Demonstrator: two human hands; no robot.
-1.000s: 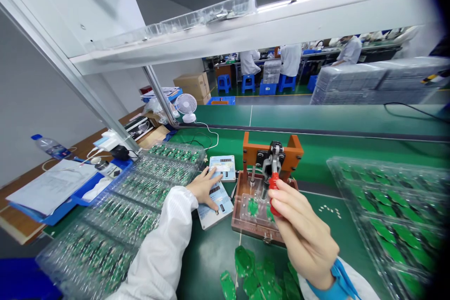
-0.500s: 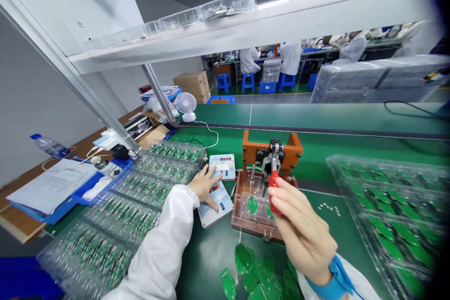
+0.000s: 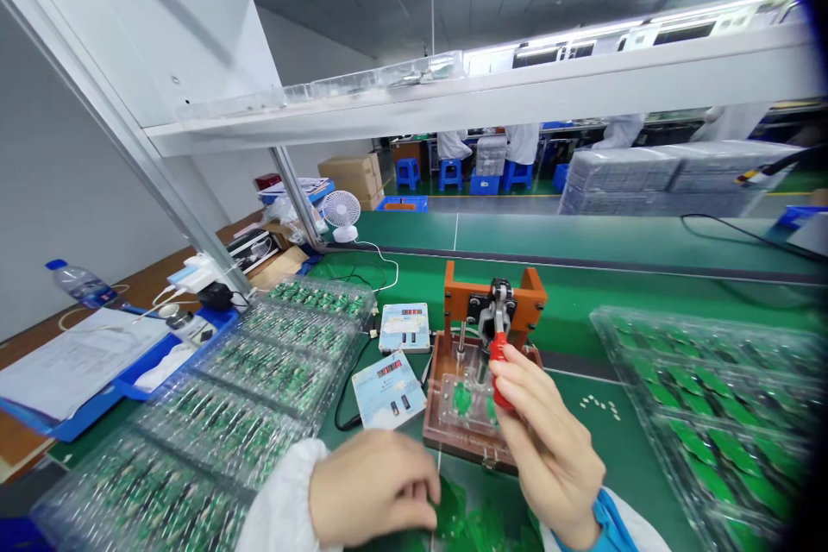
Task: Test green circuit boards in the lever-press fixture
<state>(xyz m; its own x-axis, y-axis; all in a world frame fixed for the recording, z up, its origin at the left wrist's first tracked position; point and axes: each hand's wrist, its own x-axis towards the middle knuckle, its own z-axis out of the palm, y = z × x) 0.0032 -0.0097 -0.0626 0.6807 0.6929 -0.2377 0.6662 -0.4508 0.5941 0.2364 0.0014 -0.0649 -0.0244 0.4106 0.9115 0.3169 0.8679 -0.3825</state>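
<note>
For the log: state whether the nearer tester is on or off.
On: the nearer tester shows lit red digits on its display.

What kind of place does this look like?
It looks like an electronics factory, probably a circuit board assembly or test line. There are clear trays of green circuit boards, a red-handled toggle clamp fixture on a green bench, and people in white suits working farther off.

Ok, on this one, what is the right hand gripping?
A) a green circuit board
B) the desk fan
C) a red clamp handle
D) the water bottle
C. The right hand has its fingers closed around the red handle of the toggle clamp on the orange fixture.
</note>
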